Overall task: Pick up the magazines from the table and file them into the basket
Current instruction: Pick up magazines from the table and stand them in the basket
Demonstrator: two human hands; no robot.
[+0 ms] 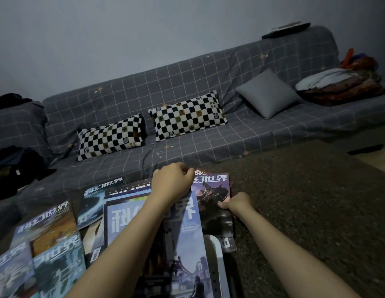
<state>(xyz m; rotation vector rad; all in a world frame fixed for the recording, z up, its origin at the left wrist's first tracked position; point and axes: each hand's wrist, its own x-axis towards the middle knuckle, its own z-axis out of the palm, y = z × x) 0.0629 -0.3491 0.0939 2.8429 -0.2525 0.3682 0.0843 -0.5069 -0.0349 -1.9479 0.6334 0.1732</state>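
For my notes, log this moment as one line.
left hand: on purple magazine top | right hand: pinching its side | basket: nearby

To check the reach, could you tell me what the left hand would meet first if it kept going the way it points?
Probably the sofa. The left hand grips the top edge of a purple magazine and points away from the person toward the seat front, though depth is hard to judge.

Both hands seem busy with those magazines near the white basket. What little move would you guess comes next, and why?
Probably lower the purple magazine into the white basket. The left hand pinches its top edge and the right hand holds its side, and it stands behind other magazines that look filed there already.
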